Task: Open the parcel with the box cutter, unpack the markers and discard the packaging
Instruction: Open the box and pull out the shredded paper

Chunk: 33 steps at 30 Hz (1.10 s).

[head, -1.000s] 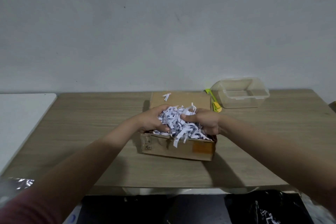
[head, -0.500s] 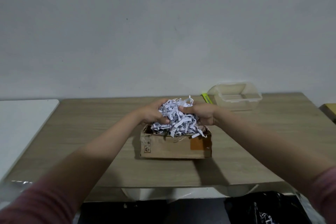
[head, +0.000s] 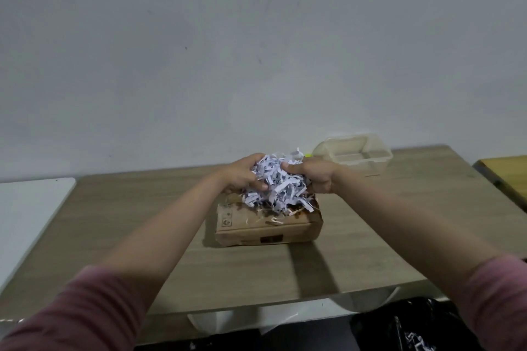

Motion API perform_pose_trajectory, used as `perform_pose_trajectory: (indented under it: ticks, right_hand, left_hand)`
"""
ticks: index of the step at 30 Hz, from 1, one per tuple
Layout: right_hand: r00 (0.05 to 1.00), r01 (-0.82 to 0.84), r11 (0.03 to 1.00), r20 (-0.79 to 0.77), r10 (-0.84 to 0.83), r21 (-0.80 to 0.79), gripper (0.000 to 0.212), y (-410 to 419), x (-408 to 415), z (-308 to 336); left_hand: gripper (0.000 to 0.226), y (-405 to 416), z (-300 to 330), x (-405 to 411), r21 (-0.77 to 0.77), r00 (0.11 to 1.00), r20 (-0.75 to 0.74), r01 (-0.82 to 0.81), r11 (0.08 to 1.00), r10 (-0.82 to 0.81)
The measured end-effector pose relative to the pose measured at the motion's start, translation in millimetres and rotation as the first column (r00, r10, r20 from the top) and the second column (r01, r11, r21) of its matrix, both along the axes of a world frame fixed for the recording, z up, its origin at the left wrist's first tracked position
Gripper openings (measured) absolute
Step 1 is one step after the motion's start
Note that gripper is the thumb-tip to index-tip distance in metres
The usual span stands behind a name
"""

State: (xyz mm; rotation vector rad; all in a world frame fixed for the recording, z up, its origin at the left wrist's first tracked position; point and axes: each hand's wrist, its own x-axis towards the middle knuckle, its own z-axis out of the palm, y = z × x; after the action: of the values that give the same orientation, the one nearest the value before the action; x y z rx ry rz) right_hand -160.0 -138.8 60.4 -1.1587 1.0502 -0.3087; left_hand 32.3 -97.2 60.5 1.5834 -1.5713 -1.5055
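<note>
Parcel [head: 268, 229]: a brown cardboard box, opened, sitting near the middle of the tabletop [head: 114, 214], with a wad of shredded paper filler [head: 275, 185] raised just above its mouth. I hold the wad between my left hand [head: 242, 174] and right hand [head: 315, 175], the fingers of both curled into the strips; loose ends trail down into the box. No markers are visible; I judge they lie beneath the filler. To do this step well I would squeeze the wad compact, lift straight up until the trailing strips clear the rim, then carry it toward the black bag [head: 410, 325] below the near edge. A clear plastic container [head: 359, 155] stands behind, well apart from the box.
</note>
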Motion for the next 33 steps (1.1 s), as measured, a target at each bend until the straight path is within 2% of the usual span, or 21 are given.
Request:
perform_pose_trajectory:
  ticks: [7, 13, 18, 23, 28, 33]
  right_hand:
    - [1.0, 0.029, 1.0, -0.008, -0.029, -0.011, 0.024, -2, 1, -10]
    - [0.997, 0.069, 0.998, 0.02, -0.068, -0.013, 0.037, -7, 1, -17]
    - [0.995, 0.067, 0.998, 0.067, -0.068, 0.006, 0.034, -15, 2, -16]
    - [0.994, 0.081, 0.996, 0.082, -0.078, -0.04, 0.023, -27, -5, -1]
    - [0.992, 0.076, 0.993, 0.103, -0.067, -0.089, 0.027, -43, -35, 21]
    - [0.991, 0.091, 0.992, 0.11, -0.08, -0.091, 0.024, -58, -98, 30]
  left_hand:
    - [0.073, -3, -5, 3, 0.061, 0.997, -0.073, -0.02, 0.998, 0.025]
    - [0.07, -9, -9, 7, 0.042, 0.997, -0.079, -0.016, 0.999, 0.02]
    - [0.068, -18, -6, 9, 0.016, 0.998, -0.065, -0.007, 1.0, 0.008]
    - [0.065, -29, 13, 2, -0.018, 0.998, -0.05, 0.026, 0.999, -0.027]
    - [0.059, -45, 39, -25, -0.04, 0.998, -0.019, 0.052, 0.998, -0.053]
    - [0.056, -62, 49, -88, -0.068, 0.995, -0.001, 0.098, 0.993, -0.098]
